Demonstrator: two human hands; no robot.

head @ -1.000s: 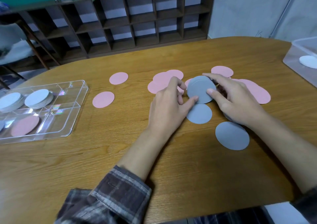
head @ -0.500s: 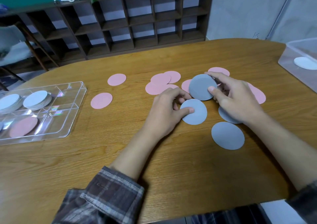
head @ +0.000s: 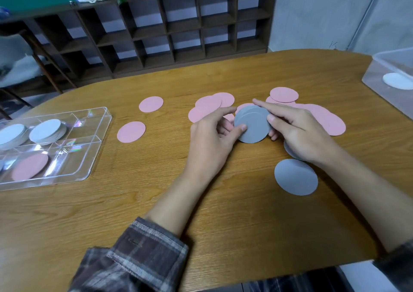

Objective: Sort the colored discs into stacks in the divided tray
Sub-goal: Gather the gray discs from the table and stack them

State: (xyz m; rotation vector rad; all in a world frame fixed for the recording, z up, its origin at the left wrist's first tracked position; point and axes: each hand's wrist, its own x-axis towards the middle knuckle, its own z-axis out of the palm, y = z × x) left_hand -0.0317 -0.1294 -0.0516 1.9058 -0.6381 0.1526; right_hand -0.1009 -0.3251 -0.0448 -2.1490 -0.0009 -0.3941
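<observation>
Head view looks down on two hands meeting over the middle of the tabletop (head: 156,202). The left hand (head: 210,135) and right hand (head: 299,133) grip the grey stack (head: 253,126) between them, thumbs pressed on its face and fingers (head: 223,110) curled round its edge. It is tilted towards the camera. A loose grey disc (head: 296,177) lies flat near the right wrist, and another grey disc (head: 288,151) peeks out from under that hand. Pink discs (head: 284,94) lie scattered behind the hands, with two more well apart to the left. At the far left, the divided tray (head: 101,144) holds white stacks (head: 48,130) in its rear compartments and a pink disc (head: 30,166) in a front one.
</observation>
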